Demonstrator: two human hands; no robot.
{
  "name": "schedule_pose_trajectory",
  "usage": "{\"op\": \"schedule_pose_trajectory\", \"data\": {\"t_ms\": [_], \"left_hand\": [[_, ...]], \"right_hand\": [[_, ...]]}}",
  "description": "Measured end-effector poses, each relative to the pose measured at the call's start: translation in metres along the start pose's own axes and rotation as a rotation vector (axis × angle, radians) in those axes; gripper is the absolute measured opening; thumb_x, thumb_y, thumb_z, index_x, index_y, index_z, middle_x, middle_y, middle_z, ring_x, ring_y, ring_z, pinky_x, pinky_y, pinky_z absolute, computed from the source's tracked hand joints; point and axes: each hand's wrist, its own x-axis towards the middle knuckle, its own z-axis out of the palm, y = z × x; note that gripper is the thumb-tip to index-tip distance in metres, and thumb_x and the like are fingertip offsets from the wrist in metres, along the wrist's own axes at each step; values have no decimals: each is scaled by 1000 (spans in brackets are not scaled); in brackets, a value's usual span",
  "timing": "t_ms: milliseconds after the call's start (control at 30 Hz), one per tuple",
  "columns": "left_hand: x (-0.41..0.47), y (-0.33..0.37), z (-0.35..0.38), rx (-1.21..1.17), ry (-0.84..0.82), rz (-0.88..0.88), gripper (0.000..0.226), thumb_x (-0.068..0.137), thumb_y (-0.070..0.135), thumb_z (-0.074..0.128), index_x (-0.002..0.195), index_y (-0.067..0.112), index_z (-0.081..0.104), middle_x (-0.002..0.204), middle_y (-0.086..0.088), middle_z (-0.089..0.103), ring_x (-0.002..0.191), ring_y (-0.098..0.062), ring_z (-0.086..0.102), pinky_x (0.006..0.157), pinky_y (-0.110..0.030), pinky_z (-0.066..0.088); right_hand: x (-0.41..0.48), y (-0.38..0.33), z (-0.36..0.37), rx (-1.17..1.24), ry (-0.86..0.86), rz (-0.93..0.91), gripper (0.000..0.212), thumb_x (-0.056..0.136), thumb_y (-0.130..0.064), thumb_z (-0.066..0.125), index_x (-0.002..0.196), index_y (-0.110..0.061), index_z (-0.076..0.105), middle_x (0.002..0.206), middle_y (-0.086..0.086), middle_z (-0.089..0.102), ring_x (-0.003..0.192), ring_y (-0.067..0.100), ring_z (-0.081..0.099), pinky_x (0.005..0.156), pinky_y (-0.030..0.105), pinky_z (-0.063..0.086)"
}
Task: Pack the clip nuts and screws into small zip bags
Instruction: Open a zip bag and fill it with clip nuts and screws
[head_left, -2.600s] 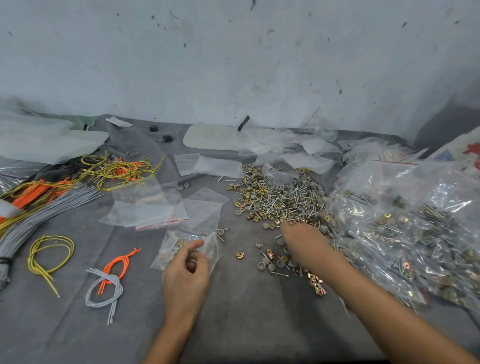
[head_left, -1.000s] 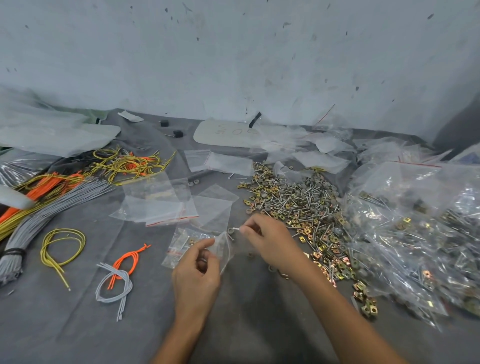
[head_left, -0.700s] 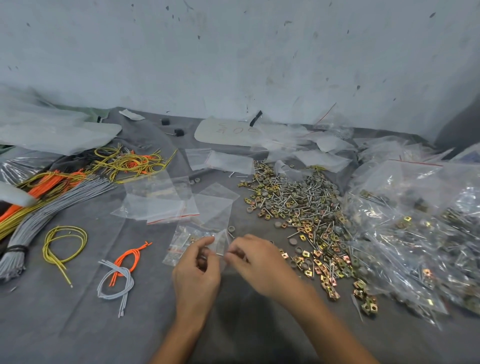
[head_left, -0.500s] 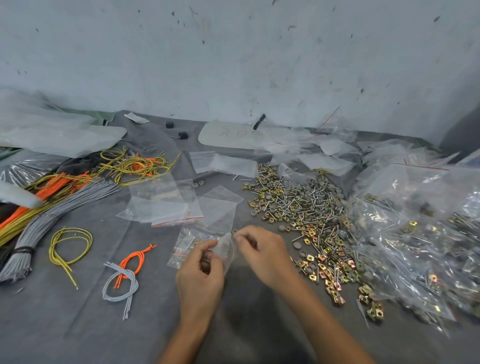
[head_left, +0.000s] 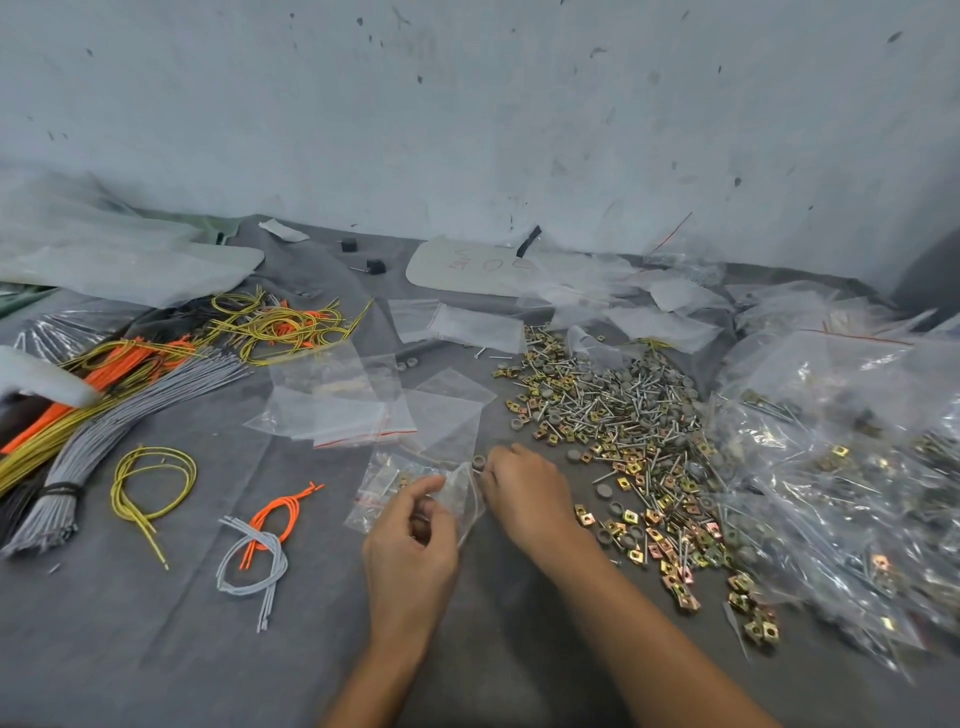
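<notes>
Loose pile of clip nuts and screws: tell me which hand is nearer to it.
Right. The right hand lies just left of the pile; the left hand, pinching the small zip bag, is farther left again.

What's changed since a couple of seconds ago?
The right hand left the loose pile of clip nuts and screws and came left to the mouth of the small zip bag; what it carries is hidden. The left hand kept holding that bag. Wires and spare bags stayed put.

I see the grey-covered bench (head_left: 156, 649) carrying loose clip nuts and screws (head_left: 613, 415) at two o'clock, empty zip bags (head_left: 337, 415) at ten, wire bundles (head_left: 130, 395) at nine, filled bags (head_left: 841, 467) at three.
</notes>
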Motion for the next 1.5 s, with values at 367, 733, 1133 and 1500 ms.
{"op": "schedule_pose_trajectory", "data": {"t_ms": [367,733,1133,1500], "left_hand": [[-1,1,1,-12,-29,42,26,83,20,57,102,29,72,71,6,64,59,-10,57,62,-26,50],[12,30,-20,133,-195,261,25,80,18,61,94,33,75,78,19,68,64,-2,57,64,-11,43],[19,97,-60,50,-486,183,20,85,20,81,100,29,73,89,3,73,77,-11,65,68,-22,50],[9,156,-54,-255,-333,357,6,89,33,70,92,28,71,76,3,73,67,-7,66,65,-21,55]], "right_hand": [[-71,5,-44,341,88,-156,6,92,-23,64,87,-25,61,79,-12,57,73,8,55,67,23,40],[-47,-6,-53,440,-38,-138,41,93,-34,67,132,-33,54,117,-6,54,102,11,57,93,30,47],[-31,-22,-145,1107,-95,70,14,91,-5,63,89,-11,75,65,4,64,55,11,57,49,25,48],[-73,13,-198,1246,-40,60,27,95,-38,64,92,-14,77,66,4,56,58,15,49,51,27,45]]}}
